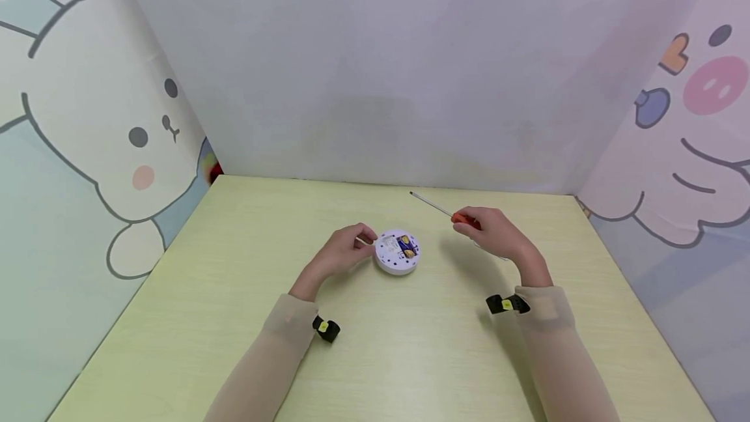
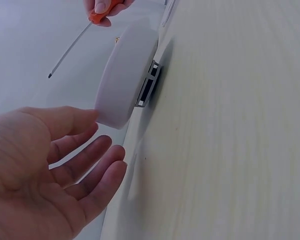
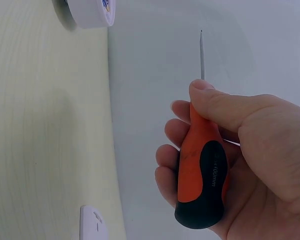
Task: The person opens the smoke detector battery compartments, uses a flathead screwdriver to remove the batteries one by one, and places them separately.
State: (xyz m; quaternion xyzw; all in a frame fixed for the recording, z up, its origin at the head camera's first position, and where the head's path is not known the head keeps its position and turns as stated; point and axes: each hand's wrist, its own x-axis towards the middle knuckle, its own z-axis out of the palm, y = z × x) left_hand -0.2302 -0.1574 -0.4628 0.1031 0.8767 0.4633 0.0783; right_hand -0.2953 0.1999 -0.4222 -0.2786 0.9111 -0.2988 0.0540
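A round white device [image 1: 398,253], looking like a smoke alarm with its labelled back up, rests on the table. Beneath its body [image 2: 125,75] a slotted grey-white part meets the tabletop. At its left rim is my left hand [image 1: 346,249], thumb and index tips at the edge, other fingers loosely bent and apart from it. My right hand [image 1: 495,233] grips an orange and black screwdriver [image 3: 192,165] by the handle, thumb along its neck. The thin metal shaft [image 1: 430,204] points up and left, its tip in the air beyond the device.
A flat white piece [image 3: 92,225] lies on the table under my right hand, mostly hidden in the head view. The pale wooden table [image 1: 404,370] ends at a grey-white back wall [image 1: 375,83]. Cartoon-printed panels [image 1: 88,168] flank it.
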